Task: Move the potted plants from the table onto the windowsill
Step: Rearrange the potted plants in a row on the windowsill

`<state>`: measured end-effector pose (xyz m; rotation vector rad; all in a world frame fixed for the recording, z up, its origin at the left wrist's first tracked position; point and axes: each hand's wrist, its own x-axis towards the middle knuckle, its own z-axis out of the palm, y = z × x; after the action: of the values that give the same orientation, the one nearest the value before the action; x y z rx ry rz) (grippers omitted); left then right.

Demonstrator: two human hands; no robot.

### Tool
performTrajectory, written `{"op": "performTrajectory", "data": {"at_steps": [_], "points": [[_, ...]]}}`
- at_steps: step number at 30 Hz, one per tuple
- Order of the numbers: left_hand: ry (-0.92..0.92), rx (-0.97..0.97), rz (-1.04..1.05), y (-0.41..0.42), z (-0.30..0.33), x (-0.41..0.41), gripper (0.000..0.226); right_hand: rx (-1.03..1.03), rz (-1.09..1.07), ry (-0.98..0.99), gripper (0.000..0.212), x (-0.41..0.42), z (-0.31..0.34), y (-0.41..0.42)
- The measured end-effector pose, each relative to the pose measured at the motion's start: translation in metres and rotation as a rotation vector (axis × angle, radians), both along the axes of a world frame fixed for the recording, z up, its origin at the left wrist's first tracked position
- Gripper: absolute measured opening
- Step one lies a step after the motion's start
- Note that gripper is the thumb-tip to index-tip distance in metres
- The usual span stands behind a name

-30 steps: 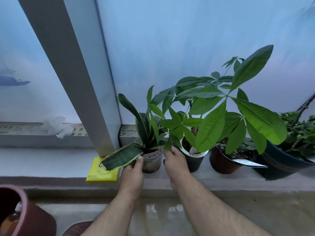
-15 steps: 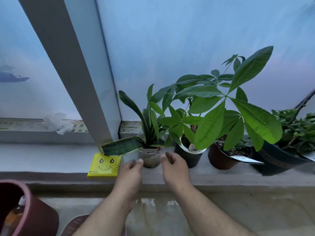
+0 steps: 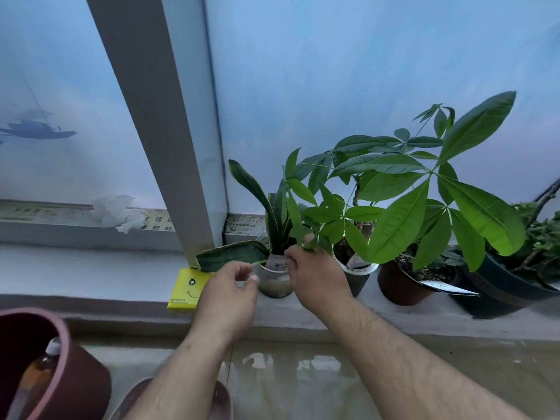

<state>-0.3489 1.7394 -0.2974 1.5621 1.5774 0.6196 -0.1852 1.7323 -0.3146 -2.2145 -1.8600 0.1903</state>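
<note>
Looking at the snake plant (image 3: 257, 207), we judge that it is light and a little top-heavy: the small pot (image 3: 275, 281) is round, smooth and greyish, maybe plastic or glazed (we cannot tell which), and the leaves are stiff, thick and sword-shaped. It already stands on the windowsill (image 3: 91, 277), just beside the yellow smiley card (image 3: 188, 287) and the white-rimmed dark pot (image 3: 357, 275) of the money tree (image 3: 403, 189).

Our right hand (image 3: 315, 280) is at the pot's right side and its fingertips pinch some thin green leaves above the rim; to which plant they belong we cannot tell. Our left hand (image 3: 228, 294) hovers near the pot's left side with fingers loosely curled, holding nothing; whether the thumb touches the pot is not clear.

For holding, we think the pot wall is the safe place, with both palms low around it, because the surface may be slippery. One broad leaf (image 3: 231, 259) bends sideways over the card, so pulling by leaves could crease them. The money tree leaves are soft, thin and glossy, and easy to tear. The sill seems like rough grey stone.
</note>
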Motion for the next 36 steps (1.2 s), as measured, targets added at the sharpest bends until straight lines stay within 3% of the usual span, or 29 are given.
{"op": "performTrajectory", "data": {"at_steps": [6, 9, 15, 20, 27, 31, 36], "points": [[0.133, 0.010, -0.080, 0.002, -0.013, 0.014, 0.043, 0.021, 0.105, -0.169, 0.012, -0.002, 0.006, -0.005], [0.155, 0.012, -0.103, 0.002, -0.015, 0.021, 0.049, 0.057, 0.133, -0.296, 0.027, 0.000, 0.018, -0.010], [0.168, 0.003, -0.088, 0.004, -0.019, 0.024, 0.050, -0.070, 0.208, -0.229, 0.020, -0.003, 0.019, 0.000], [0.164, 0.028, -0.053, 0.006, -0.020, 0.023, 0.049, -0.002, 0.168, -0.139, 0.011, 0.001, 0.003, 0.002], [0.161, 0.147, -0.011, -0.001, -0.009, 0.034, 0.037, 0.148, 0.174, 0.132, 0.031, 0.010, 0.004, -0.059], [0.136, 0.178, -0.086, -0.015, -0.003, 0.062, 0.025, 0.203, 0.011, 0.161, 0.031, 0.050, 0.012, -0.104], [0.034, 0.178, -0.291, -0.034, -0.004, 0.101, 0.036, 0.346, -0.217, 0.137, 0.011, 0.101, 0.031, -0.105]]}}
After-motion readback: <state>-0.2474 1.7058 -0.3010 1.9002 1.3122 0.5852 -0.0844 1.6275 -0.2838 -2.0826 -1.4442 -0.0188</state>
